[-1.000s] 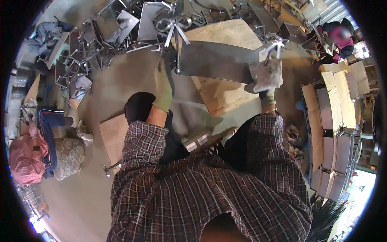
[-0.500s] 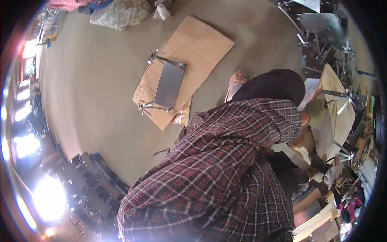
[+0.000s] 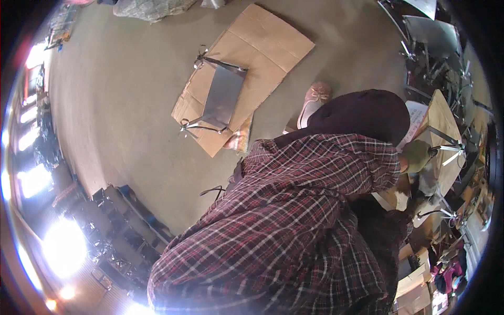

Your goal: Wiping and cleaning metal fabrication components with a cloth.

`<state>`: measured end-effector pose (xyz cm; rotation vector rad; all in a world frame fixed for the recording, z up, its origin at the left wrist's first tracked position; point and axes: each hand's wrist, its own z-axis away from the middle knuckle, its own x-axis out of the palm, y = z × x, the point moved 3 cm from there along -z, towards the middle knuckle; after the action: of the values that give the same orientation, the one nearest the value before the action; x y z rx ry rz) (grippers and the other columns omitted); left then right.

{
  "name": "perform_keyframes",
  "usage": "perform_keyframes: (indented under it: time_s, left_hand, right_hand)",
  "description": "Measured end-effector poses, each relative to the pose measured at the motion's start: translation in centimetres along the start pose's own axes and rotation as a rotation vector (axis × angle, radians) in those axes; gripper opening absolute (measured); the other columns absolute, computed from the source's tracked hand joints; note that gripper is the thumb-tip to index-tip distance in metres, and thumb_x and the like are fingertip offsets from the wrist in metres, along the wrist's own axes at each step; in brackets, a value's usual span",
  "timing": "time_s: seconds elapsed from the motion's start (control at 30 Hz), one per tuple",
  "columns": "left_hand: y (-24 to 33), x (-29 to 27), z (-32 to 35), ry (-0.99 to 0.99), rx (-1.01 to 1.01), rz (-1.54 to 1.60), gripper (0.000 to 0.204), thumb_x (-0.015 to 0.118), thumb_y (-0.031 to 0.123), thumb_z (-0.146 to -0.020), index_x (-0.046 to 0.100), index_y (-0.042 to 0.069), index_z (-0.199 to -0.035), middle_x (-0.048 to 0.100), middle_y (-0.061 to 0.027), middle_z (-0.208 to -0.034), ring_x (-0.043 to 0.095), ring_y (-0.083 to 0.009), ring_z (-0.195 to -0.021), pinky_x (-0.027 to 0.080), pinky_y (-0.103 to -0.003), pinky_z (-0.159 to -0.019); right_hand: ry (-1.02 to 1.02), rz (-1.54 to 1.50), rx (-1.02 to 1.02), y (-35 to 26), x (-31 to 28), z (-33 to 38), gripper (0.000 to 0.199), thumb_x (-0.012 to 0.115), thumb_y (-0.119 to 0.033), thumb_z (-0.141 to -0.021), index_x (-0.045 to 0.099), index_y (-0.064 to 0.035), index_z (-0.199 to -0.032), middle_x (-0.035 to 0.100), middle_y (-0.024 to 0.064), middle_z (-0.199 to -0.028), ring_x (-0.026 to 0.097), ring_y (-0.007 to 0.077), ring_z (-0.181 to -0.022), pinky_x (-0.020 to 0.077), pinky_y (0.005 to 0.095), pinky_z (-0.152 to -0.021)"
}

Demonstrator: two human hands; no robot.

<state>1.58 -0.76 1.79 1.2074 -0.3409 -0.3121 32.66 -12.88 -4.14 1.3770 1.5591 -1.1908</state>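
Right now I am seeing one gloved hand, its grip closing on a thin metal leg of a grey metal panel resting on cardboard, seemingly to steady it. Which hand, I cannot tell; the plaid sleeve is hiding the other.

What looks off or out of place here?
Mostly the framing: the plaid-shirted torso fills the view, hiding most of the work. Only one gloved hand shows, at a metal frame's legs. A second metal frame lies alone on cardboard.
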Motion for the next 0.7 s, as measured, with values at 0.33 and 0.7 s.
perform_keyframes:
  time_s: [0.33, 0.7]
  left_hand:
    - [-5.7, -2.3, -4.3, 0.156, 0.345, -0.604, 0.014, 0.052, 0.018, -0.086, 0.060, 0.007, -0.091, 0.059, -0.0055, -0.074, 0.056, -0.0194, -0.064, 0.048, -0.036, -0.055]
    - [-2.3, -0.3, -2.1, 0.105, -0.023, 0.245, 0.038, 0.045, 0.028, -0.098, 0.060, 0.003, -0.074, 0.054, -0.0012, -0.060, 0.045, -0.0083, -0.049, 0.035, -0.026, -0.045]
  right_hand:
    - [0.122, 0.098, 0.299, -9.1, 4.1, -6.3, 0.028, 0.057, -0.021, -0.082, 0.060, -0.0020, -0.103, 0.059, 0.0191, -0.103, 0.056, 0.0361, -0.093, 0.0457, 0.0408, -0.081]
    - [0.136, -0.218, 0.490, -10.5, 1.1, -6.9, 0.028, 0.057, -0.012, -0.079, 0.063, -0.0035, -0.104, 0.064, 0.0197, -0.101, 0.060, 0.0385, -0.090, 0.0471, 0.0447, -0.082]
